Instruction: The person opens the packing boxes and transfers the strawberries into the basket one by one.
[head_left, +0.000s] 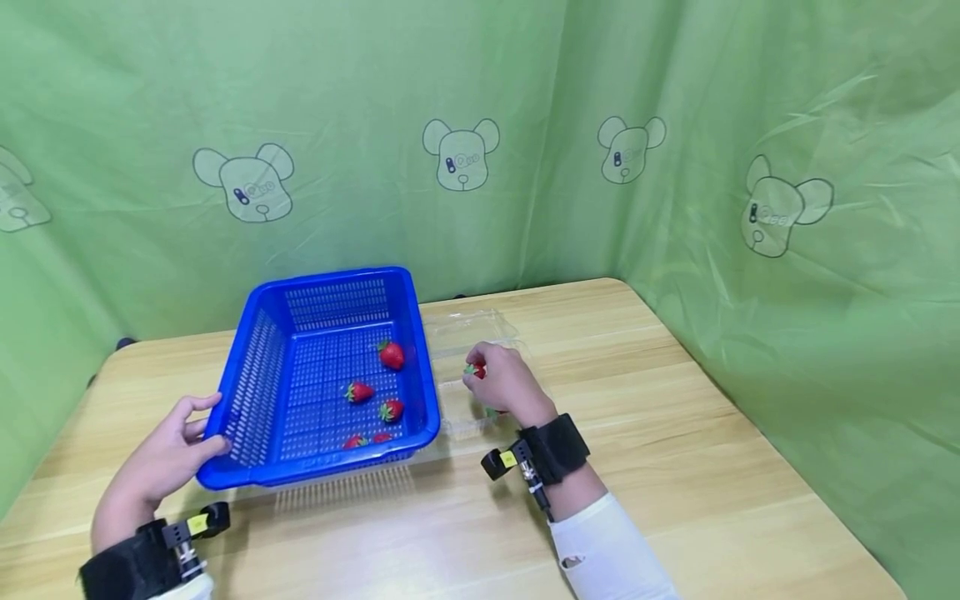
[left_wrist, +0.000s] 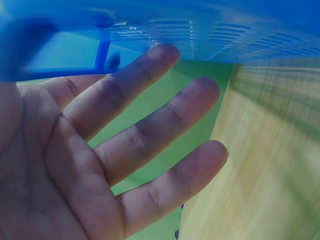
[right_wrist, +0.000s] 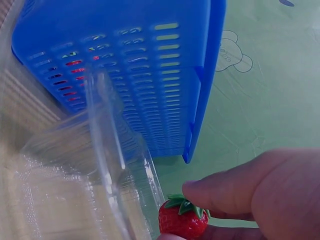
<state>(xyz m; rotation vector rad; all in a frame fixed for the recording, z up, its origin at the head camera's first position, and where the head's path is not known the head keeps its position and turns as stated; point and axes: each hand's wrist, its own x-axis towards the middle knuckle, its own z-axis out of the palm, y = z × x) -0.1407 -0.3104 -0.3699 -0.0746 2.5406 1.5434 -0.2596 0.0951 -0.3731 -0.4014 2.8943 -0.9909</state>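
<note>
My left hand [head_left: 161,454] holds the left rim of a blue plastic basket [head_left: 258,479], thumb and index finger at the edge. In the left wrist view its other fingers [left_wrist: 150,135] stretch out beneath the rim. Several red strawberries [head_left: 391,355] with green leaves lie in the basket, mostly toward its right side. My right hand [head_left: 510,385] pinches a strawberry [right_wrist: 183,220] between thumb and fingers, above a clear plastic box [right_wrist: 60,200]. Partly hidden under that hand, another strawberry [head_left: 492,412] shows in the box.
The clear box's lid [head_left: 468,323] stands open at the back, close against the basket's right wall. A light wooden table [head_left: 637,400] bears everything. Green curtains [head_left: 360,100] with printed bear heads hang behind and beside the table.
</note>
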